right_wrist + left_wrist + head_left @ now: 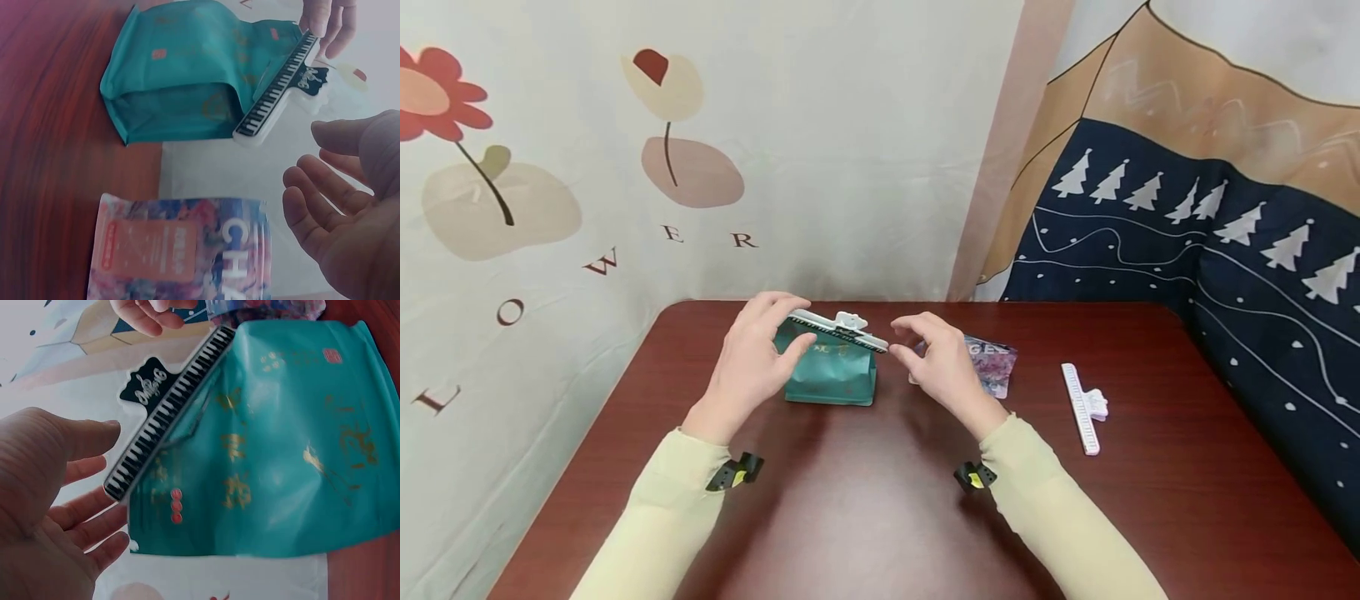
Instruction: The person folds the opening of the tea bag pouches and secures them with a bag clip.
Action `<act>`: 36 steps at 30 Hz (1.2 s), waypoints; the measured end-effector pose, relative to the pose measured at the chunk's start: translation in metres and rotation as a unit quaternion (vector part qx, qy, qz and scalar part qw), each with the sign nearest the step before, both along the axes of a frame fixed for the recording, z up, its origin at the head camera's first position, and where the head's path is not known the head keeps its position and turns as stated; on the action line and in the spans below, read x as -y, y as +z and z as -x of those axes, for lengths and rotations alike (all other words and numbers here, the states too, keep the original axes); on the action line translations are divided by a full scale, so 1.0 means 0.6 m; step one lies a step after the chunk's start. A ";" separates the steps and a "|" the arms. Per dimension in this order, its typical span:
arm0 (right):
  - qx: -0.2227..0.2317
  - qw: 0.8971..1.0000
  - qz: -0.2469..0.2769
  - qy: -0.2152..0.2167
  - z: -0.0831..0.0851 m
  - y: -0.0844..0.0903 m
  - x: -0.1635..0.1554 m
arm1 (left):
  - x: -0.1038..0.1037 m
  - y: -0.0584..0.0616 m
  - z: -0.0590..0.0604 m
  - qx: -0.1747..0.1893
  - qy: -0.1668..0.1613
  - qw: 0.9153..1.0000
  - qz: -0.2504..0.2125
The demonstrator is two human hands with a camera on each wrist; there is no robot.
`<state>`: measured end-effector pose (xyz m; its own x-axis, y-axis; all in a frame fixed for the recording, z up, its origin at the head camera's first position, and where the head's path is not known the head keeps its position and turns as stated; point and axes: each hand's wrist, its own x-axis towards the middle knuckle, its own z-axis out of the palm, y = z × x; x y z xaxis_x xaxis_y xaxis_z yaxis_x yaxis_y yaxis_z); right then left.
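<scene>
A teal pouch (pixel 831 375) with gold lettering stands upright on the table. Across its top edge, at a slant, sits a long sealing clip (pixel 169 415) with a piano-key pattern and a black-and-white tab. My left hand (pixel 752 367) is at the clip's left end, its fingers touching behind that end and its thumb held away in the left wrist view. Just off the clip's other end, my right hand (pixel 943 362) has loosely bent fingers with nothing between them. In the right wrist view, the clip (pixel 275 94) lies above and left of this hand (pixel 350 212).
Behind my right hand lies a colourful printed pouch (pixel 996 362), partly covered in the head view. Farther right a white sealing clip (pixel 1084 408) lies on the dark red table (pixel 1150 500). A printed cloth (pixel 865 167) hangs along the back edge.
</scene>
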<state>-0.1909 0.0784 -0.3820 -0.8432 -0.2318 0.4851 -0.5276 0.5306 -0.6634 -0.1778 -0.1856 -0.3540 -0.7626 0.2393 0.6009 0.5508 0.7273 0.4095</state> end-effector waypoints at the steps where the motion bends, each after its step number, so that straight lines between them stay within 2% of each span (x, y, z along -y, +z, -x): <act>1: 0.001 1.000 0.001 -0.002 -0.001 -0.001 -0.004 | -0.003 0.000 -0.001 -0.002 -0.002 1.000 0.001; 8: -0.016 1.000 0.004 -0.014 -0.008 -0.009 -0.032 | -0.027 -0.007 -0.006 -0.036 -0.015 0.999 0.007; 18: -0.034 0.998 0.000 -0.048 -0.014 -0.019 -0.078 | -0.073 -0.009 -0.011 -0.097 -0.059 0.993 0.022; 25: -0.021 0.997 -0.005 -0.072 -0.022 -0.021 -0.105 | -0.105 -0.012 -0.016 -0.089 -0.108 0.990 0.030; 36: -0.016 0.995 -0.012 -0.095 -0.027 -0.027 -0.140 | -0.160 -0.025 -0.008 -0.066 -0.126 0.988 0.061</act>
<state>-0.1747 0.1624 -0.3983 -0.8570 -0.0809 0.5089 -0.4368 0.6380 -0.6341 -0.1731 -0.0893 -0.3689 -0.5866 0.4881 0.6463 0.7637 0.5991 0.2406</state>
